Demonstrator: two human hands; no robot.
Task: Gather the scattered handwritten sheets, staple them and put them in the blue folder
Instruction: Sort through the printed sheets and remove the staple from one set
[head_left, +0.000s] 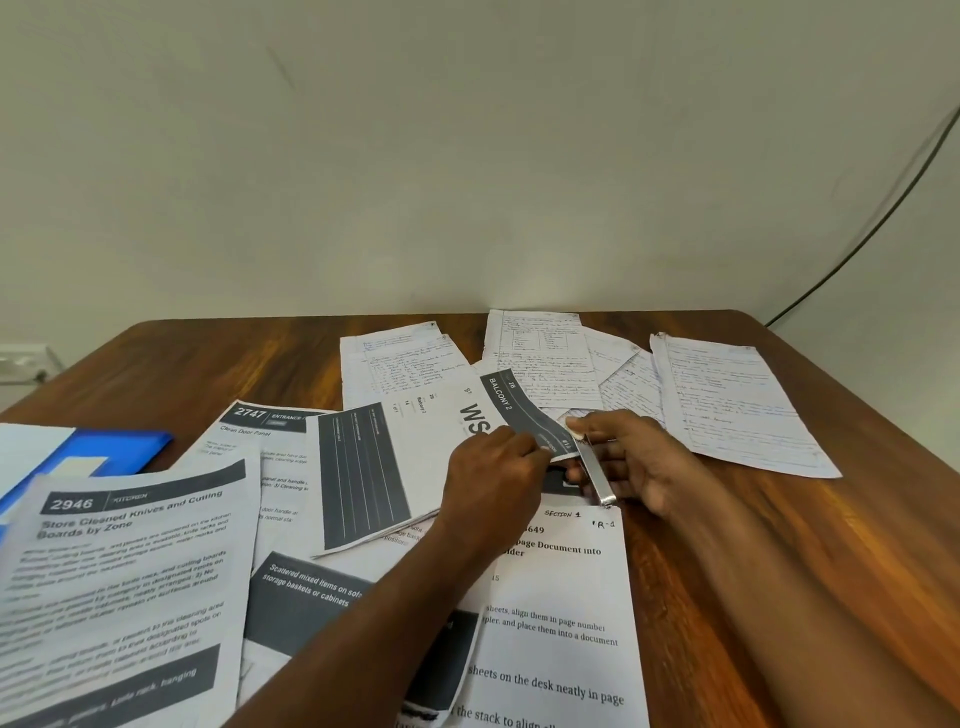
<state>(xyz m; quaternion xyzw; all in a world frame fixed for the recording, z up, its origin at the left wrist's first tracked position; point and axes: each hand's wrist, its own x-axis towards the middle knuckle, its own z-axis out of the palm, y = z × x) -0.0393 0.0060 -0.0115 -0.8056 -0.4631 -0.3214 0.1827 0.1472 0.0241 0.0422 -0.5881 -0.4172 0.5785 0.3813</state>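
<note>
Your left hand (493, 462) pinches a grey-banded printed sheet (519, 410); your right hand (631, 460) grips the silver metal stapler (595, 470). Risk: stapling printed sheets. The white handwritten sheets (727, 400) lie scattered beyond, the blue plastic folder (122, 441) far left on the tabletop

One stapler (595, 470), one blue folder (104, 449), two hands.

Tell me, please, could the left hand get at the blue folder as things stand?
Probably not freely: the left hand is pinching the Balcony sheet, and printed sheets overlap the blue folder, though its far corner is exposed.
</note>
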